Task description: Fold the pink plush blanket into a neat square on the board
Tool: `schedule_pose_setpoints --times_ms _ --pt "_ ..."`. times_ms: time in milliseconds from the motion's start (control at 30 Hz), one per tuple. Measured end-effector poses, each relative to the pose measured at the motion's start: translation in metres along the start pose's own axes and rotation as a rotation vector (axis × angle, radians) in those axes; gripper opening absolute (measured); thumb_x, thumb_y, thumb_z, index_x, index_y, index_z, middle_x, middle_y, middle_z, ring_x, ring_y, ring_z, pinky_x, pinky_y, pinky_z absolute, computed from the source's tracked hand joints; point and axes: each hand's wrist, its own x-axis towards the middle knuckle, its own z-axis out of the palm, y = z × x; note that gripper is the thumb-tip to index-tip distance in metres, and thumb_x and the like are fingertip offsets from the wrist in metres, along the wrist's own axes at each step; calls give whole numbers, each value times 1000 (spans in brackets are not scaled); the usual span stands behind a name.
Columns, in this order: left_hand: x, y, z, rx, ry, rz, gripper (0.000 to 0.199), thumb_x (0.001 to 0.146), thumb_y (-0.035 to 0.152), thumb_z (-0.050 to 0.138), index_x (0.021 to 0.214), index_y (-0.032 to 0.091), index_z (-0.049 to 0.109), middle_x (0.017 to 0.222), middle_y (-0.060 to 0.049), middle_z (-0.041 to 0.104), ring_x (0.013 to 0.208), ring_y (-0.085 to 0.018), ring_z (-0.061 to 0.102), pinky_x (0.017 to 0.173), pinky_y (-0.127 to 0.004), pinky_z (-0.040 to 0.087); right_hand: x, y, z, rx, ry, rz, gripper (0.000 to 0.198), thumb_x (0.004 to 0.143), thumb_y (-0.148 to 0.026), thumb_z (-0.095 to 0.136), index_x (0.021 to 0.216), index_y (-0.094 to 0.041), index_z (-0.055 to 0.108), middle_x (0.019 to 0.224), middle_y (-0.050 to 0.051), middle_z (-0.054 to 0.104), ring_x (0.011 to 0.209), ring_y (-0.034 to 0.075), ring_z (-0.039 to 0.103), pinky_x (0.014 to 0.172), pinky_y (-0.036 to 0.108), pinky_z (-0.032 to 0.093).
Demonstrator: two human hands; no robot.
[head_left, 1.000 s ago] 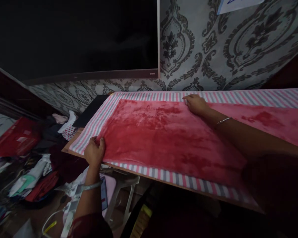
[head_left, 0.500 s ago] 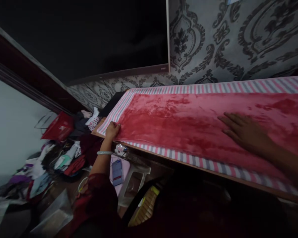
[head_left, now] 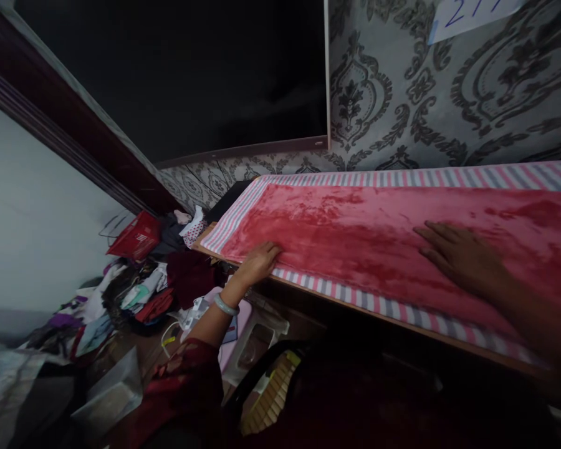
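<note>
A long red plush cloth lies spread over a larger cloth with pink, grey and white stripes on a wooden table. At the near edge of the plush cloth, toward its left end, my left hand has its fingers closed on the border; the fingertips are partly hidden. A pale bangle circles that wrist. Farther right, my right hand rests flat on the plush surface, fingers stretched out. Some wrinkles and darker brushed patches show in the pile.
A large dark screen stands behind the table against patterned wallpaper. On the floor at left are a heap of clothes and a red basket. Below the table edge are a pale plastic stool and a blue phone.
My left hand has moved right along the near edge, away from the left corner. My right hand stays flat in nearly the same place. The view has shifted slightly.
</note>
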Motion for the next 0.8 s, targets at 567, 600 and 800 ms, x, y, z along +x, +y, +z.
schedule_pose_setpoints --times_ms 567,600,800 --pt "52 28 -8 -82 134 -40 50 99 25 47 147 15 51 153 -14 51 144 -26 44 120 -44 36 4 -11 -9 16 -28 20 57 101 -47 33 147 -22 54 156 13 47 143 32 43 117 54 33" --pt "64 36 0 -77 100 2 54 99 31 50 151 16 47 159 -14 44 149 -28 36 122 -47 32 5 -11 -10 26 -37 21 56 101 -46 34 148 -22 53 157 12 46 144 32 42 118 54 32" --pt "92 50 35 -55 -83 -11 60 99 36 51 156 22 40 167 -12 27 156 -34 18 122 -63 21 2 -3 -19 131 -107 32 54 100 -42 42 150 -23 50 160 12 41 149 33 34 120 57 29"
